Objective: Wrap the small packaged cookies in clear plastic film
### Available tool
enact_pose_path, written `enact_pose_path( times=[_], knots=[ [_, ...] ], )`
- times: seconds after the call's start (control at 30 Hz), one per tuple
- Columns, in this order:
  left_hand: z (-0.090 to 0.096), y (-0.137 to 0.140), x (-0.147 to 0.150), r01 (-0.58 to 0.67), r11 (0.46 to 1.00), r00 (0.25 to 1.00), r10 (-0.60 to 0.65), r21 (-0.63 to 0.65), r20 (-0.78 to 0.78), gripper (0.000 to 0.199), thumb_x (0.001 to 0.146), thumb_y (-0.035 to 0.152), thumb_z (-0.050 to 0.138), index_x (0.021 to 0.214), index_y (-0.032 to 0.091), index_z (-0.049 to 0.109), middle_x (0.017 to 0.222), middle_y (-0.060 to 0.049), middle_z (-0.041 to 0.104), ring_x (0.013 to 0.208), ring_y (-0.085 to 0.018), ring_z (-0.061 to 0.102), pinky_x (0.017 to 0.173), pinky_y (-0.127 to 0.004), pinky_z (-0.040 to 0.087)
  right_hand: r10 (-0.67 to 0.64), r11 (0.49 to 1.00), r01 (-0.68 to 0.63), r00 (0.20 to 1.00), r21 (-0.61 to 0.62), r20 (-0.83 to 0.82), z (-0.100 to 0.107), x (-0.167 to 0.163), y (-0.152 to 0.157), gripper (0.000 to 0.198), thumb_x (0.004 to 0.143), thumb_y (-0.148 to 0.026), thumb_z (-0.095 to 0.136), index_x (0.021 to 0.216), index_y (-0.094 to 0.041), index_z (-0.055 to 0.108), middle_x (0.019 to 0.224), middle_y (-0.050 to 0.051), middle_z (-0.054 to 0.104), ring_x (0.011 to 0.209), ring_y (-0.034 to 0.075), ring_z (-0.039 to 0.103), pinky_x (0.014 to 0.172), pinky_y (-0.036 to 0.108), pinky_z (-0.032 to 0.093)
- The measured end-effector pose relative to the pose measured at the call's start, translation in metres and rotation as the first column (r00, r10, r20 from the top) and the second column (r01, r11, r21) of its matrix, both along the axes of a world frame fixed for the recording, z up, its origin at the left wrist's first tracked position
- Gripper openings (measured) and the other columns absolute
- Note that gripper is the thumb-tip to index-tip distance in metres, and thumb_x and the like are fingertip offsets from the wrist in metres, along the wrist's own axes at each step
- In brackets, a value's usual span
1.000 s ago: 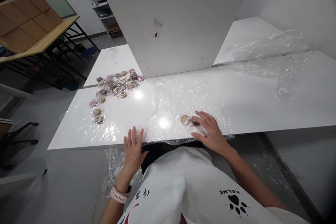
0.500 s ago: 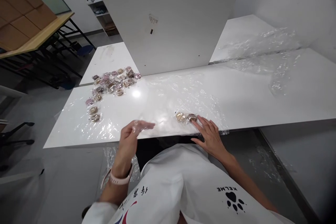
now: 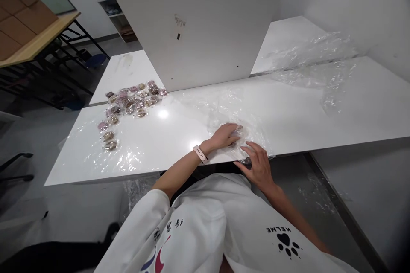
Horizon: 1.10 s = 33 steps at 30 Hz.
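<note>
My left hand (image 3: 226, 135) reaches across to the right, palm down, with a clear plastic film (image 3: 253, 130) gripped at its fingers. Beneath that hand the film is bunched over the small round brown pieces, which are mostly hidden; a bit of brown shows under the fingers. My right hand (image 3: 259, 165) is just to the right, at the table's front edge, fingers bent and apart, holding nothing, its fingertips near the film. At the left, several small round pieces in clear wrapping (image 3: 128, 101), brown, pink and yellowish, lie clustered; their exact kind cannot be made out.
The white table (image 3: 297, 123) runs across the view, with a tall white panel (image 3: 205, 30) standing at its back. More crumpled film (image 3: 333, 72) lies on the right. At the far left, cardboard boxes (image 3: 22, 13) rest on a wooden table (image 3: 60, 27).
My left hand has swung right, carrying the film over the brown pieces beside my right hand. My right hand has drawn slightly back from them. The view has shifted a little.
</note>
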<state>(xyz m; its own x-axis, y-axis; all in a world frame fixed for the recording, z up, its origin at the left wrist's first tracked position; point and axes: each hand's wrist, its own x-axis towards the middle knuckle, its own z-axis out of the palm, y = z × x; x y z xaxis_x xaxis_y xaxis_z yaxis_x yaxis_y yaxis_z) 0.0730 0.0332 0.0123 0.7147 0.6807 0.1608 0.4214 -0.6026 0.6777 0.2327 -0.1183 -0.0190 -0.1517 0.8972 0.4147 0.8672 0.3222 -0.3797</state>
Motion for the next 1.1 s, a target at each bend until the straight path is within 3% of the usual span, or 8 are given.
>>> enact_pose_path(
  times=[0.13,0.37,0.5,0.63,0.7,0.77,0.9,1.1],
  knots=[
    [0.004,-0.015,-0.015,-0.124,0.992,0.988,0.124,-0.002,0.089,0.039,0.089,0.027,0.060,0.127,0.019,0.053,0.127,-0.014,0.061,0.119,-0.027,0.055,0.099,-0.044,0.051,0.171,0.984,-0.164,0.980,-0.070,0.104,0.013,0.005,0.015,0.064,0.098,-0.047,0.049,0.157,-0.030,0.031,0.159,0.007,0.039,0.148,0.032,0.031,0.118,0.055,0.029],
    [0.020,-0.061,-0.061,-0.018,0.999,0.995,0.020,0.027,-0.096,0.067,0.089,0.037,0.063,0.148,0.022,0.036,0.155,-0.015,0.042,0.149,-0.030,0.032,0.123,-0.056,0.023,0.366,0.903,-0.377,0.926,-0.207,-0.090,0.040,0.011,0.057,0.044,0.105,-0.037,0.032,0.135,-0.029,0.062,0.127,0.004,0.069,0.121,0.023,0.060,0.103,0.044,0.050],
    [0.007,-0.082,-0.053,-0.135,0.988,0.978,0.146,0.080,-0.151,0.075,0.088,0.053,0.065,0.151,0.025,0.035,0.157,-0.014,0.040,0.151,-0.033,0.026,0.124,-0.060,0.015,0.338,0.890,-0.377,0.923,-0.255,-0.183,0.056,0.008,0.068,0.042,0.103,-0.045,0.035,0.115,-0.029,0.072,0.108,0.005,0.074,0.103,0.024,0.065,0.091,0.043,0.055],
    [-0.008,-0.084,-0.038,-0.295,0.944,0.947,0.310,0.150,-0.088,0.036,0.100,0.036,0.049,0.134,0.029,0.057,0.142,-0.009,0.058,0.145,-0.027,0.039,0.124,-0.057,0.020,-0.159,0.966,0.115,0.970,-0.231,-0.185,0.056,0.029,0.057,0.047,0.097,-0.059,0.042,0.105,-0.024,0.071,0.105,0.010,0.072,0.098,0.028,0.065,0.082,0.042,0.054],
    [-0.012,-0.083,-0.036,-0.314,0.936,0.944,0.326,0.159,-0.055,0.032,0.100,0.029,0.047,0.128,0.028,0.062,0.139,-0.008,0.061,0.143,-0.025,0.043,0.124,-0.056,0.022,-0.432,0.883,0.409,0.900,-0.229,-0.057,0.050,0.041,0.046,0.054,0.090,-0.068,0.047,0.103,-0.021,0.069,0.095,0.012,0.070,0.091,0.030,0.063,0.074,0.042,0.051],
    [-0.015,-0.082,-0.036,-0.324,0.933,0.943,0.332,0.159,-0.026,0.030,0.100,0.027,0.047,0.124,0.027,0.065,0.138,-0.008,0.062,0.141,-0.024,0.046,0.124,-0.057,0.022,-0.476,0.837,0.455,0.880,-0.305,0.009,0.047,0.046,0.038,0.055,0.084,-0.073,0.053,0.096,-0.021,0.067,0.084,0.009,0.066,0.080,0.027,0.061,0.066,0.038,0.047],
    [-0.014,-0.083,-0.036,-0.347,0.923,0.937,0.349,0.169,0.018,0.029,0.100,0.023,0.045,0.119,0.026,0.067,0.140,-0.006,0.062,0.141,-0.023,0.047,0.124,-0.057,0.021,-0.224,0.823,-0.025,0.903,-0.567,-0.366,0.061,0.028,0.043,0.047,0.088,-0.065,0.052,0.070,-0.022,0.055,0.066,0.001,0.055,0.059,0.015,0.048,0.055,0.029,0.037],
    [-0.012,-0.080,-0.038,-0.326,0.929,0.945,0.324,0.175,0.043,0.021,0.094,0.014,0.050,0.095,0.022,0.069,0.114,-0.005,0.073,0.125,-0.023,0.059,0.123,-0.057,0.024,0.119,0.727,-0.530,0.724,-0.437,-0.680,0.088,-0.019,0.099,0.035,0.094,-0.053,0.052,0.082,-0.021,0.063,0.087,0.004,0.063,0.084,0.018,0.056,0.076,0.031,0.045]
  ],
)
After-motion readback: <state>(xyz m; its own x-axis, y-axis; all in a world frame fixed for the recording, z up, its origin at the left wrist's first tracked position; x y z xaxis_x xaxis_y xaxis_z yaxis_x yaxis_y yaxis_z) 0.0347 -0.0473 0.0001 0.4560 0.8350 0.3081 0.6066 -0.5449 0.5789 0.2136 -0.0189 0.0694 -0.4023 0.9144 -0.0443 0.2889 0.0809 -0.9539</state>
